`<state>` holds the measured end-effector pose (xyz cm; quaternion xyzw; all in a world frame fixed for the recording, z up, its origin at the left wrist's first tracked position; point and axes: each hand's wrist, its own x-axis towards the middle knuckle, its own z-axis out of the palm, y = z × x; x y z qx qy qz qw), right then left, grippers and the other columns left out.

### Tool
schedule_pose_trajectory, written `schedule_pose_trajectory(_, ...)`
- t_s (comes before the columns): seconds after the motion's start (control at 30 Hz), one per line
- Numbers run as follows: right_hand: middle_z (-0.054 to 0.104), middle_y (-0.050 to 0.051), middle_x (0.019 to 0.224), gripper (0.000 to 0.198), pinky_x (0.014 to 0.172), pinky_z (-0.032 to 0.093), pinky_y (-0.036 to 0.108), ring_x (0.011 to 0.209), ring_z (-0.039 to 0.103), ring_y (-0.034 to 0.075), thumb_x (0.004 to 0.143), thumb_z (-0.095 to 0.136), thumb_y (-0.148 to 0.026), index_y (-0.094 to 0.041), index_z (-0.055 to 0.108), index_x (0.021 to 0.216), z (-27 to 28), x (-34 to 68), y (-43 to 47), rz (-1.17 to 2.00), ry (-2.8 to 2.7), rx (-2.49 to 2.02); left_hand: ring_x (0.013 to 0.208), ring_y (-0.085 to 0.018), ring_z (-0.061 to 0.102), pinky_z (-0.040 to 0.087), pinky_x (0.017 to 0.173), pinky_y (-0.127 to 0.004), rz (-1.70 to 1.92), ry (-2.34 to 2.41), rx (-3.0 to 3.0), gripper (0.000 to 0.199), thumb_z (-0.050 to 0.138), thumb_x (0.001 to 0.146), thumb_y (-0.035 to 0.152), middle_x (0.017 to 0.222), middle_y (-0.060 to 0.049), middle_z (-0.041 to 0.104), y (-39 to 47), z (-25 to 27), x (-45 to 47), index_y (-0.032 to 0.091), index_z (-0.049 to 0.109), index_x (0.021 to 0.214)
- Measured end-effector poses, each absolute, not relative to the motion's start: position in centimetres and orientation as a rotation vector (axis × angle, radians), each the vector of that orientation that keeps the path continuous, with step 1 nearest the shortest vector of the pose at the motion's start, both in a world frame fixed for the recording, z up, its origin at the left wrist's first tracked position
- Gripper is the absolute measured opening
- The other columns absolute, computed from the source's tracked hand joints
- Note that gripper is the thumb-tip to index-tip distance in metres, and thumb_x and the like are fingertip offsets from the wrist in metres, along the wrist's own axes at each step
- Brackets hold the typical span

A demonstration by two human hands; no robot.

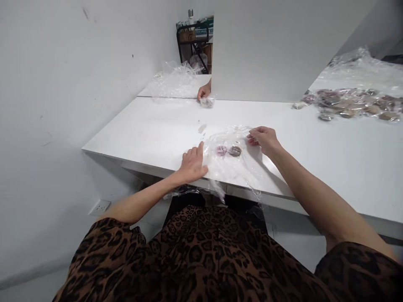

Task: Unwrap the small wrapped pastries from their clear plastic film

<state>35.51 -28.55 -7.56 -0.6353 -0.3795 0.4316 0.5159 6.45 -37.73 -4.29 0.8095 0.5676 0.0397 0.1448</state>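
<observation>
A crinkled sheet of clear plastic film (231, 136) lies on the white table in front of me, its near part hanging over the edge. Two small roundish pieces, one pinkish (221, 150) and one brown (235, 151), sit side by side at the film; whether they are on it or under it I cannot tell. My left hand (192, 163) rests palm down at the film's left edge, fingers stretched out. On the opposite side, my right hand (262, 137) pinches the film's right edge between thumb and fingers.
A white upright panel (267, 50) stands across the table (126, 134). Beyond it another person's hand (204, 90) touches a small wrapped piece (207, 102). Several wrapped pieces (346, 105) are heaped at right. More film (176, 82) lies far left, near a black rack (193, 40).
</observation>
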Motion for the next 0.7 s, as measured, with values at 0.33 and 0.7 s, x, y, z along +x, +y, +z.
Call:
schedule_pose_trajectory(0.33,0.063,0.009,0.121,0.027,0.099,0.049,0.049,0.119,0.056,0.027,0.083,0.061,-0.034,-0.025,0.06,0.108,-7.4,33.9,-32.4,0.247,-1.24,-1.158,0.07,-0.017,0.065,0.052,0.072,-0.028,0.932,1.391,1.149,0.013,0.069,0.074,0.012,0.067,-0.002,0.062,-29.9,-2.4,3.2,0.015,0.059,0.067)
schedule_pose_trajectory(0.7,0.065,0.01,0.112,0.019,0.081,0.052,0.041,0.106,0.06,0.026,0.091,0.052,-0.038,-0.024,0.059,0.101,-8.9,36.0,-30.2,0.63,-0.81,-1.282,0.058,-0.016,0.063,0.056,0.064,-0.029,1.061,1.048,0.96,0.034,0.058,0.087,0.017,0.056,-0.003,0.058,-24.1,5.0,6.0,0.018,0.047,0.055)
